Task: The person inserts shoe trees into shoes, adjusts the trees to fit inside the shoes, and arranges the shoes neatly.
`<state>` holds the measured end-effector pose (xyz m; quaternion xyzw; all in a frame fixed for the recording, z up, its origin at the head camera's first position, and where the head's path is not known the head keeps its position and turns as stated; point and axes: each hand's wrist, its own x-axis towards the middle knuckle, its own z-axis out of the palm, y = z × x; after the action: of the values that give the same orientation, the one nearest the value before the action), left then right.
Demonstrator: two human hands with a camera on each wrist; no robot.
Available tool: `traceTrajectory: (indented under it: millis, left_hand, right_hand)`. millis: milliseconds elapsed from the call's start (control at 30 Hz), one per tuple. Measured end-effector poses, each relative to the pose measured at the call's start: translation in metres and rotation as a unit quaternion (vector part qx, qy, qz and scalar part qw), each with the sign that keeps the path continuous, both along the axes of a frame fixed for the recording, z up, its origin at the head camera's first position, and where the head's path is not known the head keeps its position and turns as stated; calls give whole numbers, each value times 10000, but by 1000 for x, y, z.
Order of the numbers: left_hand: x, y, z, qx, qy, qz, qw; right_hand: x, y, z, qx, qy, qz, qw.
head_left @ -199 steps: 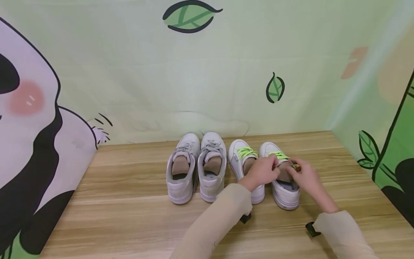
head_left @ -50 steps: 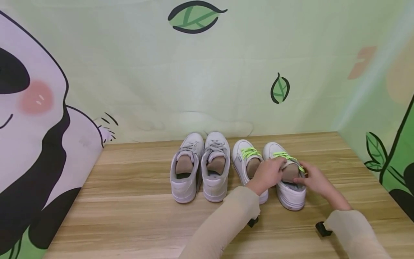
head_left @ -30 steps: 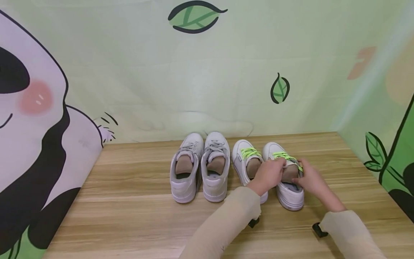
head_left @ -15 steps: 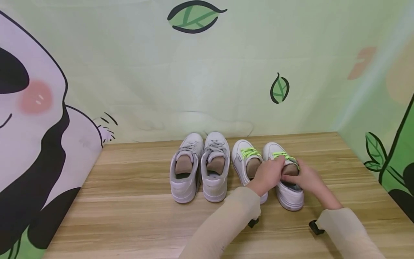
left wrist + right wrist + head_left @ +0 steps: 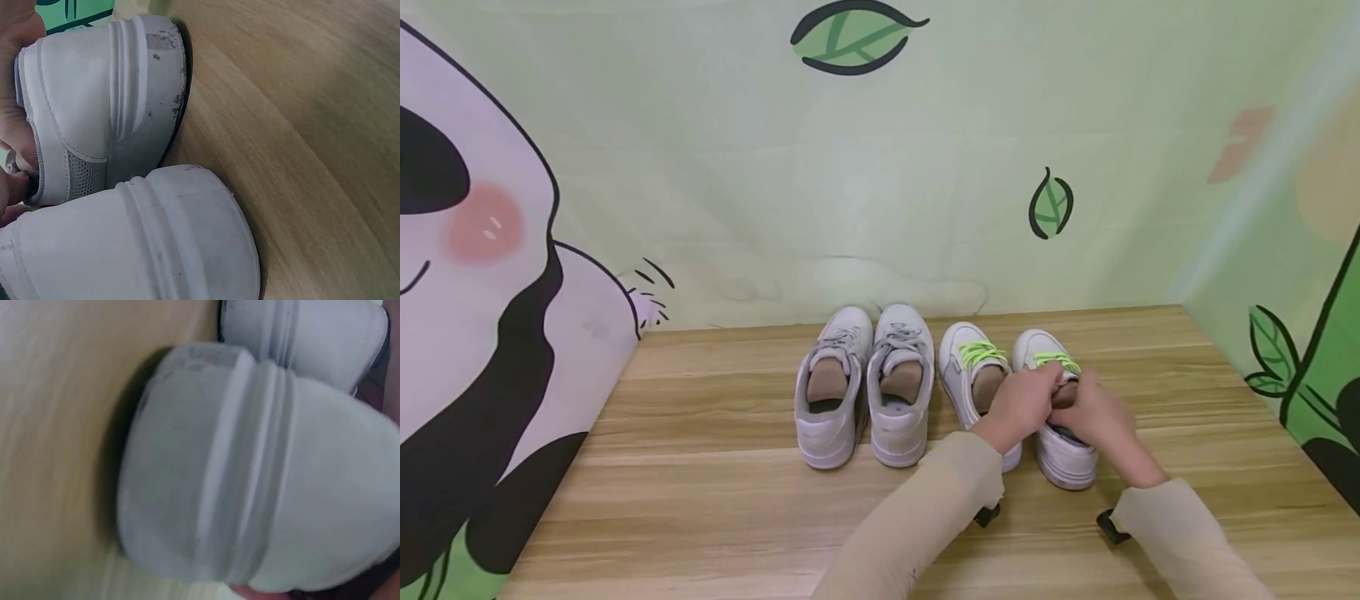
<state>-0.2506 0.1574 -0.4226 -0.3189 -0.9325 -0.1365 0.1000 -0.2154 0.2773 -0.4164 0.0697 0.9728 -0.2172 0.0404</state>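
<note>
A white sneaker (image 5: 1066, 467) with neon green laces (image 5: 1054, 360) stands rightmost in the row, toe toward the wall. My left hand (image 5: 1021, 404) pinches the left edge of its opening near the tongue. On the right side my right hand (image 5: 1097, 417) grips the collar, thumb reaching into the opening. Fingers partly hide the tongue and the lace ends. Its matching sneaker (image 5: 953, 362) stands just left, partly behind my left hand and wrist. The left wrist view shows both heels, with the gripped sneaker (image 5: 75, 81) above. Its heel (image 5: 250, 481) fills the right wrist view.
Two white sneakers with grey laces, a left one (image 5: 827, 425) and a right one (image 5: 901, 425), stand further left. All rest on a wood-grain surface (image 5: 700, 500). A green printed backdrop (image 5: 737, 167) with a panda and leaves rises behind and at the sides.
Over the last second my right hand has moved left across the sneaker's opening. The sneaker's heel has swung slightly left and its toe slightly right. My left hand has stayed nearly in place.
</note>
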Motion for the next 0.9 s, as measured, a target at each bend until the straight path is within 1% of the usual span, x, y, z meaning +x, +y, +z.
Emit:
traceTrajectory:
  millis: [100, 167, 233, 333, 400, 467, 567, 667, 767, 833, 900]
  left_hand:
    - [0, 0, 0, -55, -18, 33, 10000]
    - [0, -1, 0, -91, -32, 45, 9999]
    - [0, -1, 0, -110, -39, 25, 9999]
    - [-1, 0, 0, -70, -74, -7, 9999]
    - [-1, 0, -1, -28, -114, 2, 9999]
    - [-1, 1, -1, 21, -134, 18, 9999]
    - [-1, 1, -1, 56, -223, 83, 9997]
    - [-1, 1, 0, 56, -313, 148, 9994]
    - [-1, 0, 1, 0, -341, 184, 9992]
    - [-1, 0, 2, -31, -334, 186, 9993]
    - [-2, 0, 2, -29, -334, 199, 9992]
  right_hand:
    - [0, -3, 1, 61, -133, -177, 9997]
    - [-1, -4, 2, 39, -188, -204, 9996]
    - [-1, -3, 2, 12, -191, -152, 9997]
    - [-1, 1, 1, -90, -70, 126, 9999]
    - [-1, 6, 0, -328, 84, 415, 9986]
    - [-2, 11, -1, -692, 204, 702, 9949]
    - [-2, 17, -1, -1128, 236, 990, 9884]
    - [-2, 20, 1, -1503, 151, 1085, 9826]
    - [-3, 22, 2, -1785, 74, 1093, 9778]
    - [-3, 22, 3, -1872, 73, 1073, 9764]
    - [-4, 21, 5, -1789, 147, 1067, 9780]
